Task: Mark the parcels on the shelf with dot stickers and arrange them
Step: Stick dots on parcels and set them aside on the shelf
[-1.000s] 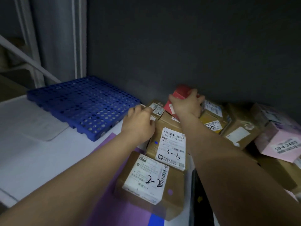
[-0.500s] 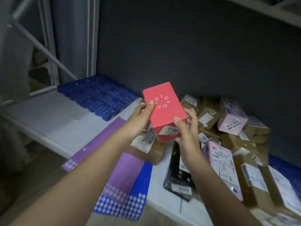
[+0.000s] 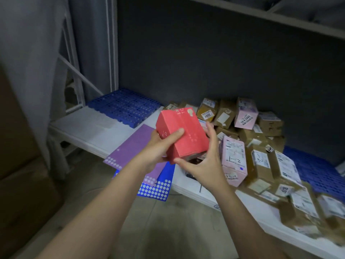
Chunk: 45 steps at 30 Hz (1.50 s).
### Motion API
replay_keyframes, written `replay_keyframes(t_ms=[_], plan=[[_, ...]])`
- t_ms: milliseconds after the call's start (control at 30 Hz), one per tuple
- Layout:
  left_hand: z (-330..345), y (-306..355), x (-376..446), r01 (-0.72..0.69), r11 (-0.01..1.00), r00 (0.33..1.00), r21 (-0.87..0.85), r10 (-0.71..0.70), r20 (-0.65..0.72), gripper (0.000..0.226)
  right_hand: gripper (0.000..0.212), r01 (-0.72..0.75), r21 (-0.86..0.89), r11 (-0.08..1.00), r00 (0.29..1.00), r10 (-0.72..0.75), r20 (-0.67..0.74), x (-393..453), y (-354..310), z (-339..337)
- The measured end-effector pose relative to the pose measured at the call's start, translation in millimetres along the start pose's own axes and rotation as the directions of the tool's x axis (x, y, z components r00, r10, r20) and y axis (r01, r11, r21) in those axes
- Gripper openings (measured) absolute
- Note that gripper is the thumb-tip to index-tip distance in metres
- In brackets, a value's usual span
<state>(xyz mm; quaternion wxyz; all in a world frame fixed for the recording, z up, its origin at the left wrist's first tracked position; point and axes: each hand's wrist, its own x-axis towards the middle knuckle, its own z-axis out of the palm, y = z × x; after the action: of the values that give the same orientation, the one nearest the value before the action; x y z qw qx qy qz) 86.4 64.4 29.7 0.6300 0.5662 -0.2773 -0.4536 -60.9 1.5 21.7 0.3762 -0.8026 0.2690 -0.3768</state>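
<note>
Nearest to us, our left hand (image 3: 158, 146) grips the small red cardboard box (image 3: 182, 134) from the left side, thumb laid across its upper face, while our right hand (image 3: 203, 165) cups its lower right corner with thumb under the near edge and fingers up along the far side. Half a second ago the box stood with its printed white lettering facing us; now we have tipped and turned it, so a plainer face and one end show, with only a scrap of lettering visible at the top edge. A second ago the box was still down among the heap at the back of the shelf. So we have lifted it clear and are looking it over, probably hunting for a label or a bare patch to take a dot; we see no dot on it yet.

Just beyond the hands, the purple sticker sheets (image 3: 128, 146) and the blue sticker sheet (image 3: 158, 186) lie overhanging the front edge of the white shelf board (image 3: 89, 128), close enough to reach once one hand lets go. To the right, the pink parcel (image 3: 233, 156) already carries a blue dot and handwritten numbers. Farther back, brown cardboard parcels (image 3: 224, 113) lie jumbled against the dark wall, and a blue perforated plastic mat (image 3: 123, 105) sits at the far left.
</note>
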Motion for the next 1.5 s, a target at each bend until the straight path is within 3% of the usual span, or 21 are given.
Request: replay_keyframes(t_ms=[67,133,200,267,333,533,633,767,833,900,967,1000,1067,1167,1233,1367,1500], plan=[[2.1,-4.4,0.1,-0.015,0.999,1.0,-0.042,0.014,-0.027,0.066,0.106,-0.169,0.238,0.956,0.985,0.173,0.005,-0.8,2.0,-0.8],[3.8,-10.1,4.6,-0.029,0.996,0.998,-0.082,0.024,-0.055,0.056,0.1,-0.371,0.4,0.838,0.926,0.364,0.097,4.2,12.4,1.6],[4.7,-15.7,14.1,-0.047,0.992,0.996,-0.113,0.038,-0.083,0.048,0.077,-0.472,0.496,0.729,0.88,0.428,0.207,14.6,26.9,9.7],[4.9,-18.4,26.8,-0.062,0.987,0.993,-0.15,0.046,-0.108,0.031,0.061,-0.459,0.555,0.694,0.884,0.42,0.205,26.8,38.3,18.7],[4.3,-18.1,39.3,-0.06,0.987,0.99,-0.152,0.039,-0.139,0.018,0.068,-0.391,0.547,0.74,0.914,0.381,0.138,39.3,46.7,23.4],[8.3,-4.0,40.8,-0.017,0.976,0.999,-0.217,0.007,-0.05,0.039,0.107,-0.22,0.217,0.951,0.971,0.235,-0.043,47.7,60.4,22.4],[15.1,3.7,23.0,-0.011,0.987,1.0,-0.158,0.01,-0.007,0.058,0.102,-0.118,0.169,0.978,0.99,0.129,-0.054,38.4,46.9,15.7],[14.8,10.2,6.2,-0.065,0.991,0.99,-0.12,0.049,-0.134,0.065,0.094,-0.105,0.25,0.963,0.994,0.102,0.024,25.2,19.7,11.7],[14.5,14.7,-3.7,-0.089,0.991,0.986,-0.097,0.074,-0.152,0.069,0.086,-0.217,0.397,0.892,0.976,0.199,0.087,21.5,8.1,8.8],[12.2,17.6,-13.0,-0.107,0.99,0.983,-0.092,0.092,-0.156,0.067,0.074,-0.358,0.58,0.732,0.933,0.302,0.195,21.9,0.2,5.7],[8.6,19.5,-20.6,-0.119,0.99,0.984,-0.078,0.106,-0.144,0.063,0.055,-0.435,0.68,0.59,0.9,0.311,0.305,21.4,-4.5,3.2],[7.0,20.1,-22.7,-0.127,0.99,0.983,-0.061,0.117,-0.138,0.066,0.049,-0.435,0.696,0.572,0.9,0.304,0.313,20.5,-3.7,3.1],[1.5,21.3,-22.5,-0.126,0.991,0.977,-0.038,0.117,-0.176,0.09,0.049,-0.389,0.677,0.625,0.92,0.306,0.246,18.6,1.9,1.5],[-8.6,26.0,-15.1,-0.102,0.993,0.969,-0.064,0.084,-0.233,0.115,0.071,-0.284,0.527,0.801,0.959,0.249,0.138,19.1,19.0,-6.5],[-10.3,28.4,-6.9,-0.051,0.999,0.976,0.007,0.051,-0.212,0.106,0.08,-0.234,0.431,0.871,0.972,0.195,0.132,22.2,28.1,-12.1],[0.1,29.1,17.2,0.028,0.985,0.987,0.169,0.0,-0.161,0.049,0.084,-0.263,0.357,0.896,0.963,0.219,0.16,37.3,47.2,-13.5],[8.7,7.0,38.1,0.144,0.971,0.982,0.19,-0.117,-0.15,0.053,0.082,-0.34,0.371,0.864,0.939,0.334,0.083,43.8,48.7,-16.1]])
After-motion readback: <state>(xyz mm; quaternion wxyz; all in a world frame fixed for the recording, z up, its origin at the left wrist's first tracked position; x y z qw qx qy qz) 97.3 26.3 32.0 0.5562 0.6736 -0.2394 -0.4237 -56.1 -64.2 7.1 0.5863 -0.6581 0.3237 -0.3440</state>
